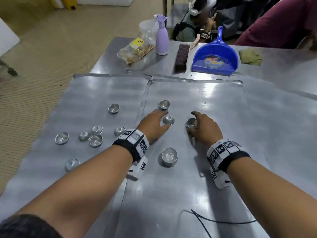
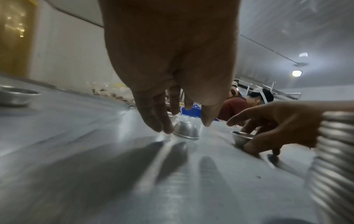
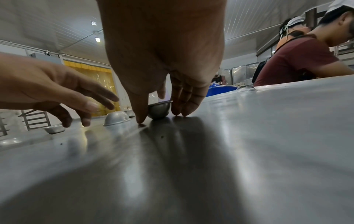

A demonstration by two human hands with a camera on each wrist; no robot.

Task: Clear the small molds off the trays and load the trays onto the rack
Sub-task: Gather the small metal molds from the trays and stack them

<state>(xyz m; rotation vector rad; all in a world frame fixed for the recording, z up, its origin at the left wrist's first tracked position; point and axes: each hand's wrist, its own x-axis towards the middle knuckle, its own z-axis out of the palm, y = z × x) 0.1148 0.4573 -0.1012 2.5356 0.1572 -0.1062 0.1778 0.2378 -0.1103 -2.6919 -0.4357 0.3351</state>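
Two flat metal trays lie side by side, the left tray (image 1: 103, 90) and the right tray (image 1: 214, 100). Several small metal molds (image 1: 96, 136) are scattered on the left one. On the right tray my left hand (image 1: 163, 121) (image 2: 187, 126) straddles an upside-down mold (image 1: 169, 119) (image 2: 186, 131); a finger touches its rim and the thumb stands just clear. My right hand (image 1: 191, 124) (image 3: 159, 116) pinches an upright mold (image 1: 192, 122) (image 3: 159, 109) between thumb and fingers. A stack of nested molds (image 1: 169, 156) (image 2: 341, 151) stands near my wrists. Another upright mold (image 1: 164, 104) sits beyond my left hand.
Behind the trays stand a blue dustpan (image 1: 215, 57), a brush (image 1: 181, 56), a purple spray bottle (image 1: 162, 36), a plastic bag of food (image 1: 135, 50) and a cloth (image 1: 250, 56). A black cable (image 1: 205, 220) lies near me. A person (image 1: 283, 23) works at the far side.
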